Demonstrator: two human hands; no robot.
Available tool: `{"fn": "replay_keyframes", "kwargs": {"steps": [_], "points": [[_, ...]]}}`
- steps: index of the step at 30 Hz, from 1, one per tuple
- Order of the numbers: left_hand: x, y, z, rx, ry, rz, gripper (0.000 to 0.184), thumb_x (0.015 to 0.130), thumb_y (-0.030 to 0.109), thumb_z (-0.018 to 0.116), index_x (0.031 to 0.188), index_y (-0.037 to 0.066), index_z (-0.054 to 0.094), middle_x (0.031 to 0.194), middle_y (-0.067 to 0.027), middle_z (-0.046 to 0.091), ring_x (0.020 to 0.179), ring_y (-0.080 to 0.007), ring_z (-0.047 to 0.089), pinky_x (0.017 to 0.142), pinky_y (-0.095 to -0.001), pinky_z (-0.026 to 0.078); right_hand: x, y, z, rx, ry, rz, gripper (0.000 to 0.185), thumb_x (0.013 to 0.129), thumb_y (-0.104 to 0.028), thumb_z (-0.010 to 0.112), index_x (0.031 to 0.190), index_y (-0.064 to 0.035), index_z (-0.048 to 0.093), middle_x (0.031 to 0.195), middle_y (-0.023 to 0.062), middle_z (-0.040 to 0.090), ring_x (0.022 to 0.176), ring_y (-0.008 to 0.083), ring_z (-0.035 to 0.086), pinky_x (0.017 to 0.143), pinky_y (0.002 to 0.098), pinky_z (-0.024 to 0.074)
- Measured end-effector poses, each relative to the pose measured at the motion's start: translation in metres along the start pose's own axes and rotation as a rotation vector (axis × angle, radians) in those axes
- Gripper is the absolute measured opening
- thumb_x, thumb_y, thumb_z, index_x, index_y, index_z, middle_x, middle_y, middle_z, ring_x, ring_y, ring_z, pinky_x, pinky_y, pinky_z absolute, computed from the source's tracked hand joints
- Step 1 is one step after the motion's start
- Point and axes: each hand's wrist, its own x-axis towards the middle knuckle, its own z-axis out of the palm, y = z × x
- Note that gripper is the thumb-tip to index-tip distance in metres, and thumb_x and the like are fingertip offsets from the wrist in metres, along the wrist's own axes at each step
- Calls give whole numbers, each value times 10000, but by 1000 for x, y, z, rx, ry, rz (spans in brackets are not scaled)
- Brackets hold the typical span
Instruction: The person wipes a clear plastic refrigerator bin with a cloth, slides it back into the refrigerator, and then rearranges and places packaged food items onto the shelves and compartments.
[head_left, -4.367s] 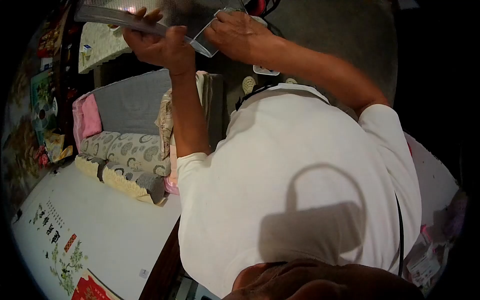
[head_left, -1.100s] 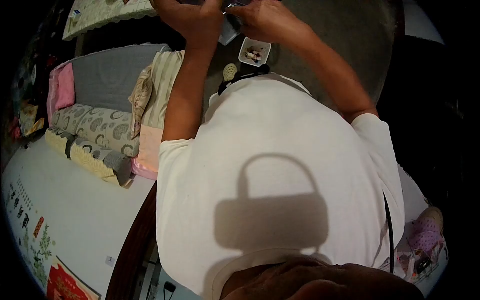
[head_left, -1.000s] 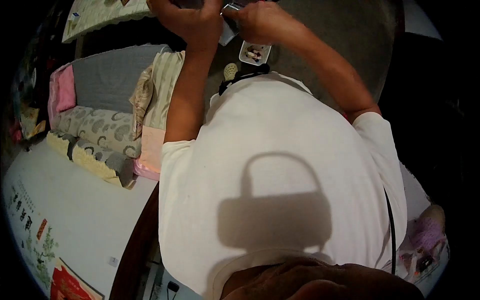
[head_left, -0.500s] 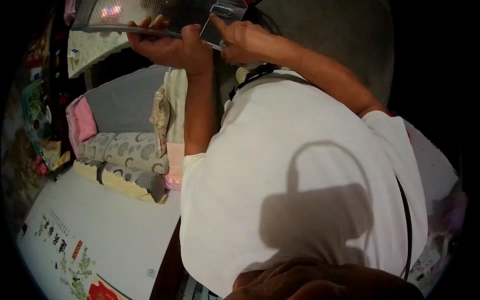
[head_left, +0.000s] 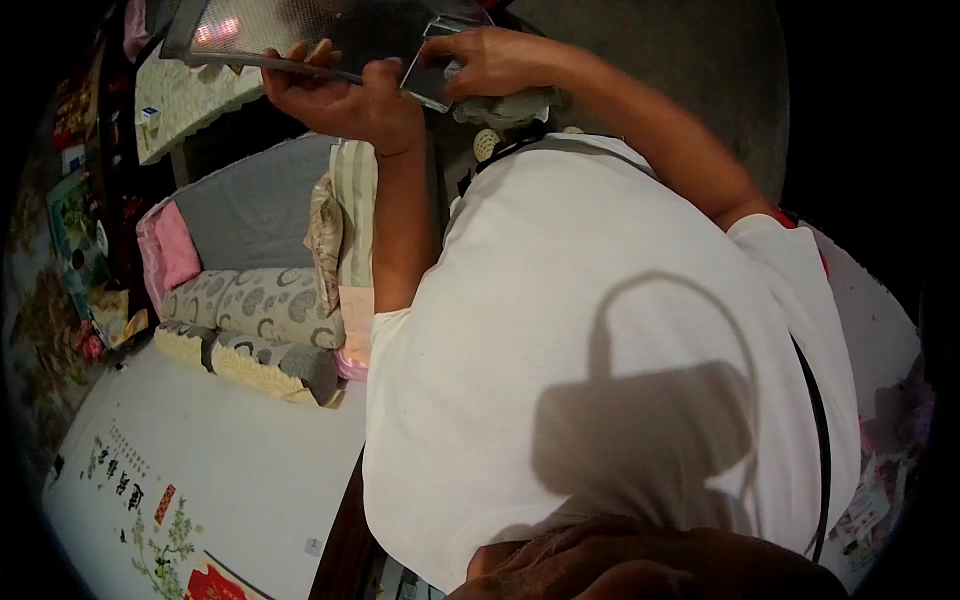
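A dark, see-through mesh panel (head_left: 370, 35) with a pale frame and a clear, straight-edged corner piece spans the top of the view. Underneath, my left hand (head_left: 350, 108) grips its lower edge, with fingertips over the rim and the thumb near the corner piece. At that corner, my right hand (head_left: 495, 62) has bent fingers against the clear part. Something whitish shows between its fingers, too small to name. Just below that hand is a crumpled, translucent whitish thing (head_left: 515, 108); whether the hand touches it is unclear.
A grey sofa (head_left: 265, 200) with patterned bolsters (head_left: 280, 305) and a pink cloth (head_left: 175, 245) stands at the left. Behind it is a table with a pale cover (head_left: 190, 95). A white printed surface (head_left: 240, 440) fills the lower left. Plastic packets (head_left: 865, 510) lie at the lower right.
Over the last half second my right index finger has bent from its pointing pose, and the translucent thing has come into view below that hand. Earlier, the panel was mostly above the view.
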Motion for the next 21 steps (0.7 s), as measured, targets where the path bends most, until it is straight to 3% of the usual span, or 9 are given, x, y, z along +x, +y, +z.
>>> {"fn": "replay_keyframes", "kwargs": {"steps": [2, 6, 9, 11, 15, 18, 21], "points": [[0, -2, -4, -24, 51, -86, 885, 586, -60, 676, 1417, 26, 381, 1180, -98, 512, 1030, -214, 530, 937, -350, 459, -8, -5, -3, -2, -35, 0, 640, 819, -286, 719, 1408, -78, 577, 1033, 191, 734, 877, 289, 732, 870, 416, 547], [1, 0, -8, -63, 65, -34, 867, 609, -78, 661, 1422, 20, 375, 1191, -104, 514, 1037, -218, 540, 920, -337, 482, -24, -20, -5, 6, -31, 32, 637, 819, -232, 712, 1429, -109, 577, 966, 183, 743, 849, 309, 735, 865, 433, 547], [0, 1, -6, 2, 47, -60, 860, 620, -72, 663, 1424, 14, 369, 1217, -113, 510, 1048, -229, 552, 921, -346, 499, -31, -31, -14, -159, 22, 75, 669, 813, -186, 705, 1465, -140, 560, 908, 179, 750, 839, 335, 741, 847, 455, 564], [-2, 2, -5, 61, 34, -124, 878, 612, -76, 665, 1432, 6, 360, 1255, -125, 502, 1072, -235, 555, 939, -345, 500, -30, -32, -16, -435, 71, 22, 700, 805, -175, 702, 1487, -151, 545, 870, 176, 750, 857, 353, 745, 822, 474, 581], [-5, 3, -2, 19, 32, -91, 887, 607, -74, 668, 1433, 0, 356, 1257, -128, 495, 1087, -241, 542, 968, -348, 481, -24, -29, -10, -512, 49, 31, 706, 792, -148, 699, 1482, -158, 550, 917, 188, 752, 876, 355, 747, 795, 479, 592], [-5, 2, -3, -9, 6, -68, 895, 605, -55, 686, 1436, 3, 357, 1256, -129, 493, 1117, -244, 531, 1007, -353, 459, -24, -30, -4, -615, 10, 7, 707, 779, -110, 708, 1469, -114, 555, 942, 200, 750, 862, 361, 749, 782, 472, 598], [-9, 0, -5, -9, -39, -39, 907, 601, -23, 704, 1438, 7, 355, 1264, -132, 483, 1137, -239, 520, 1032, -351, 436, -25, -28, 6, -655, 141, -179, 681, 784, -78, 713, 1448, -62, 562, 959, 203, 750, 857, 340, 757, 767, 443, 609]]}}
